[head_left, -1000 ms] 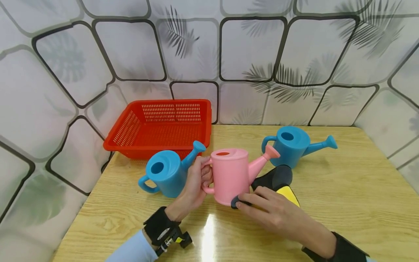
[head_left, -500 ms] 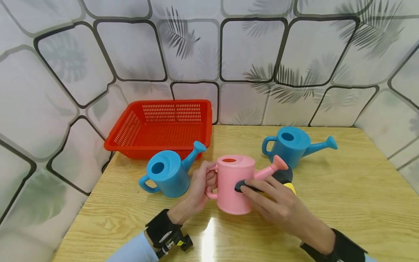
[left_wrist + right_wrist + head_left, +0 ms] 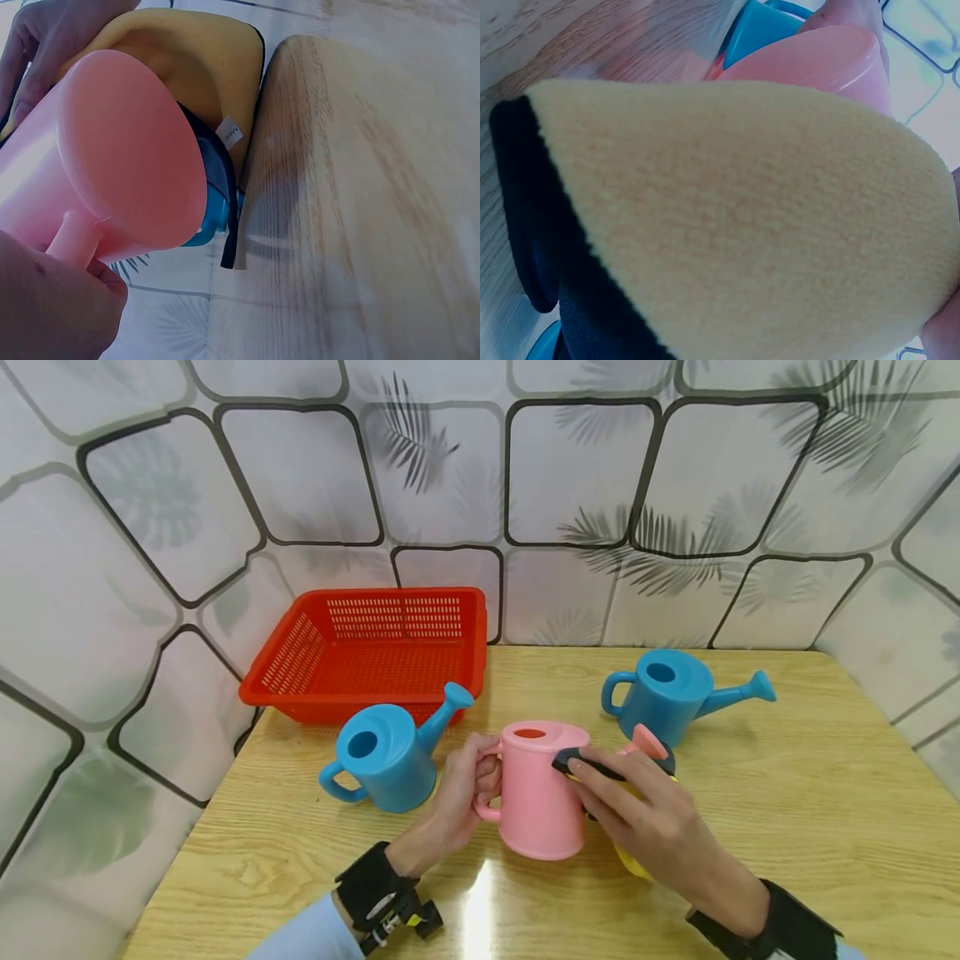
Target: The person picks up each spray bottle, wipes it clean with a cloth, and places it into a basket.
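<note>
My left hand [image 3: 467, 789] grips the handle of a pink watering can [image 3: 542, 814], its fingers curled round it. The can is held upright over the table, and its flat bottom [image 3: 135, 142] faces the left wrist camera. My right hand [image 3: 663, 818] pinches a yellow and black cloth [image 3: 742, 202] against the can's right side, near the top rim. Folds of this cloth hang below the hand and cover much of the spout; the pink sprinkler head [image 3: 647, 743] shows above the knuckles. A small white tag [image 3: 229, 133] sticks out from the cloth's edge.
One blue watering can [image 3: 386, 760] stands just left of my left hand. Another blue watering can [image 3: 667, 697] is farther back on the right. Behind them a red plastic basket [image 3: 360, 700] sits at the back left of the wooden table [image 3: 795, 793], against a patterned wall covering.
The pink watering can has come slightly nearer and to the right. My right hand has slid the cloth up the can's side, from near the base to near the rim.
</note>
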`<state>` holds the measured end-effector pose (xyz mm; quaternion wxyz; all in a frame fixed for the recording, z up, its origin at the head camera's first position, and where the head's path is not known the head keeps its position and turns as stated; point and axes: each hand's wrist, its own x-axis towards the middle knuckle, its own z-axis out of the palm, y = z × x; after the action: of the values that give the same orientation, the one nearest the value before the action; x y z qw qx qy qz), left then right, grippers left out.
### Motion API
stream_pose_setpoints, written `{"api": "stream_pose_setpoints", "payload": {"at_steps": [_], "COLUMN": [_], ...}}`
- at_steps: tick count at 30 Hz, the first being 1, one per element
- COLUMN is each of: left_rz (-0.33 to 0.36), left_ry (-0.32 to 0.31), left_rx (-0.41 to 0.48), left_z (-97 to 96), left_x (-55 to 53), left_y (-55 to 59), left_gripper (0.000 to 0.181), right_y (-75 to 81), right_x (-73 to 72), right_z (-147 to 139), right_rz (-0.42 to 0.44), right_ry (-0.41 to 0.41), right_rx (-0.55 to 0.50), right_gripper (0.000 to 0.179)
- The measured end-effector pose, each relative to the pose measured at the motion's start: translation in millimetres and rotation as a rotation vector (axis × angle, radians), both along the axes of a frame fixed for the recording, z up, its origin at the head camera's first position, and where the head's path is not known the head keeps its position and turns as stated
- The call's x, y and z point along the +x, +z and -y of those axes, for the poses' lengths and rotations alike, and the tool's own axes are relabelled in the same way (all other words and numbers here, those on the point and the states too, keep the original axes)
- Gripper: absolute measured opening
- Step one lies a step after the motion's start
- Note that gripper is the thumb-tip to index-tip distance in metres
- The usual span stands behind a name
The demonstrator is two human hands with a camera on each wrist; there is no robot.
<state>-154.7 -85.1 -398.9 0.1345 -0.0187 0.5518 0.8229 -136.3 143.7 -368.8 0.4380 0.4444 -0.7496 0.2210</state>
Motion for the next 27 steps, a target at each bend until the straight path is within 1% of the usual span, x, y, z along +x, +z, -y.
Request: {"api": "stream_pose_setpoints", "payload": {"at_steps": [6,13,22,27], "left_rz": [-0.002,-0.001,0.000,0.010], "left_ry": [-0.004,-0.002,0.005,0.003], "left_rx": [0.005,0.015,0.008,0.007], "left_z": [0.3,1.5,2.7,3.3], "left_x": [0.5,0.9,1.0,0.3], "left_y": [1.1,0.9,-1.7,-2.5], "left_gripper": [0.047,0.047,0.047,0.046], "right_y": [0.3,0.3,-1.1,-2.8], "right_x": [-1.9,-1.8,-2.7,-2.7], "right_z": [-0.4,-1.0,-0.2,-0.4], "right_rz": [0.020,0.060,0.030,0.029], "right_ry": [-0.020,-0.028,-0.004,0.001], "right_rx": [-0.041,-0.029,-0.011,-0.003], "right_gripper": [0.035,0.037,0.035,0.035]}}
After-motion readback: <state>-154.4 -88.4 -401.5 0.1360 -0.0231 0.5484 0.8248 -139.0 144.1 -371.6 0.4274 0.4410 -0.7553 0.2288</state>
